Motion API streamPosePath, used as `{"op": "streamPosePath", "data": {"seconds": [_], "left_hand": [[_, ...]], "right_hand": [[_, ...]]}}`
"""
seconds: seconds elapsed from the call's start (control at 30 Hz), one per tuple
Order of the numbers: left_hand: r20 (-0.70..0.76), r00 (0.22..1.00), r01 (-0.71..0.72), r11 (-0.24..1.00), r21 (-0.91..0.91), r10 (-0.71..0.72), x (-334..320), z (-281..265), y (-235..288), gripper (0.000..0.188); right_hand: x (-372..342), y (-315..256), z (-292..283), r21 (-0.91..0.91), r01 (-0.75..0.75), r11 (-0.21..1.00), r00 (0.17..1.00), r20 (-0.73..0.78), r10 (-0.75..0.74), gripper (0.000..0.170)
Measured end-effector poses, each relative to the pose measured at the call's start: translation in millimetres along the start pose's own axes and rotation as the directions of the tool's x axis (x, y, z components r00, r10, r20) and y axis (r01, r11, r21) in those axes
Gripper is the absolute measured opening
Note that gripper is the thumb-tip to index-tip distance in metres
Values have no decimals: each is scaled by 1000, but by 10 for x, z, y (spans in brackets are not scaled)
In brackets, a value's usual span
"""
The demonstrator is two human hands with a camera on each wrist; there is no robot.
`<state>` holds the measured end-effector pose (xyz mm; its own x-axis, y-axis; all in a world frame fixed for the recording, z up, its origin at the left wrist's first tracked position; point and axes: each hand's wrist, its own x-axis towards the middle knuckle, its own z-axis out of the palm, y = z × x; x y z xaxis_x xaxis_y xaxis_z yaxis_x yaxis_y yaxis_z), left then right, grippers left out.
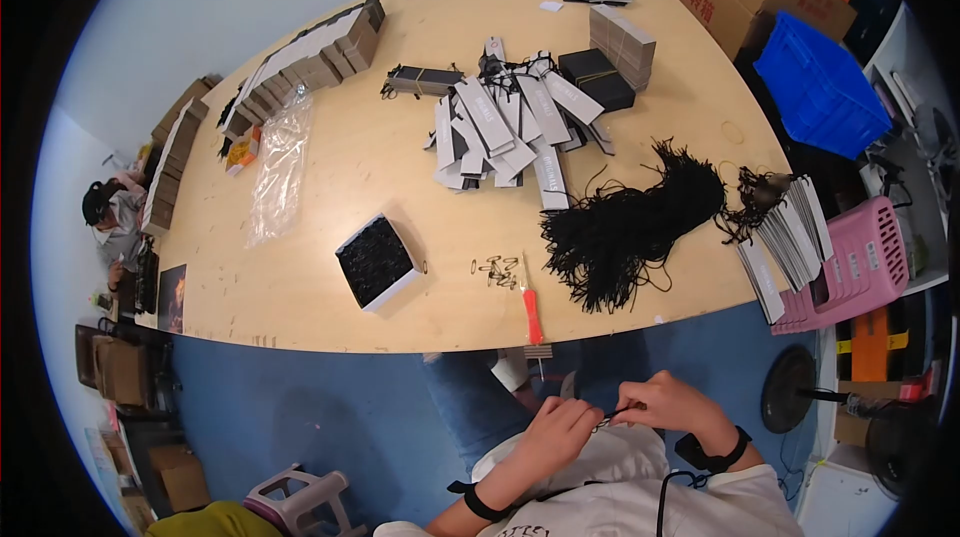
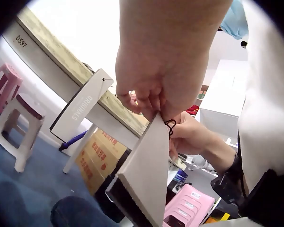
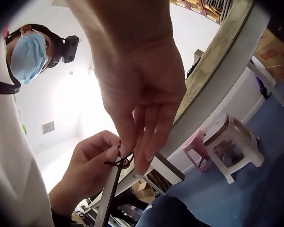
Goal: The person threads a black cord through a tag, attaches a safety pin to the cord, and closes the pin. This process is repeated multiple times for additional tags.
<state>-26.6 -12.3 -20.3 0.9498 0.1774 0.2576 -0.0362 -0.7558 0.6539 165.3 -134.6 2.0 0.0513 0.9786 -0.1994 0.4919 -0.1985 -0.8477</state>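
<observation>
In front of the lap, my left hand [image 1: 560, 432] pinches the top end of a pale hang tag [image 2: 149, 175], which slants downward in the left wrist view. My right hand [image 1: 672, 405] is close beside it, its thumb and fingers pinching a thin black cord [image 2: 170, 126] at the tag's end. In the right wrist view the cord loops between both sets of fingertips, and the tag [image 3: 110, 196] shows nearly edge-on. Another tag printed ORIGINALS [image 2: 80, 106] overlaps the table edge in the left wrist view.
On the table [image 1: 440, 322] are a heap of printed tags [image 1: 490, 117], a bundle of black cords [image 1: 640, 227], a white box of black pieces [image 1: 375, 262], small metal pins [image 1: 497, 270] and a red-handled awl [image 1: 532, 315]. A pink basket [image 1: 850, 267] stands right.
</observation>
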Motion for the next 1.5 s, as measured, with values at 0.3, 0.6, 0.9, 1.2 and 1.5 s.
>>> {"op": "streamPosePath", "data": {"seconds": [0.3, 0.6, 0.9, 1.2, 1.5], "left_hand": [[-29, 998, 50, 997, -54, -52, -29, 158, -59, 25], [-291, 932, 161, 967, -198, -215, -26, 215, -71, 43], [-175, 975, 124, 988, -96, -140, 17, 240, -9, 55], [-428, 733, 235, 788, -570, -528, 100, 51, 141, 18], [-480, 616, 155, 694, -703, -624, 236, -88, 135, 9]], "right_hand": [[88, -16, 86, 477, 212, 853, 947, -315, -59, 5], [195, -258, 3, 605, 65, 793, 788, -519, 332, 8], [292, -473, 51, 589, 177, 789, 820, -532, 213, 8], [167, -652, -11, -163, 92, 982, 888, -434, -155, 66], [-21, -592, -162, -446, 61, 893, 927, -306, -216, 60]]}}
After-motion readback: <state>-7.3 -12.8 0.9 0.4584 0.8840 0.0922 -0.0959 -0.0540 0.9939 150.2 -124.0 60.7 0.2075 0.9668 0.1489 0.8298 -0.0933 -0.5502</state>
